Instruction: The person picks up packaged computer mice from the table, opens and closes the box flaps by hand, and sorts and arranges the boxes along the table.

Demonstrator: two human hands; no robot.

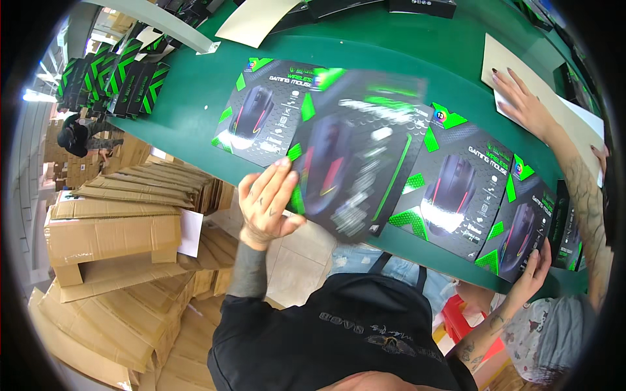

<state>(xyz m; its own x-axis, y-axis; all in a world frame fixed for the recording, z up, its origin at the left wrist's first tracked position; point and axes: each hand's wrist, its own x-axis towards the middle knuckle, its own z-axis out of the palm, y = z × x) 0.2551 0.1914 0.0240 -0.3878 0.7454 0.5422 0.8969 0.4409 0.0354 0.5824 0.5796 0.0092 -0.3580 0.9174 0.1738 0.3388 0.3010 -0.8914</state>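
Observation:
A row of flat black-and-green gaming mouse boxes lies along the near edge of the green table (189, 140). My left hand (266, 205) grips the left edge of one gaming mouse box (358, 156), which is smeared by motion and overlaps its neighbours. Behind its left side lies another mouse box (251, 114). To its right is a third mouse box (450, 189). My right hand (533, 274) is closed at the lower right edge of the rightmost mouse box (515, 228), its fingers partly hidden.
Across the table at right, a co-worker's hand (518, 98) rests on a cream sheet (492, 65). Another pale sheet (254, 19) lies at the back. Stacked mouse boxes (111, 81) stand at far left. Flattened cardboard cartons (111, 234) pile up beside me on the left.

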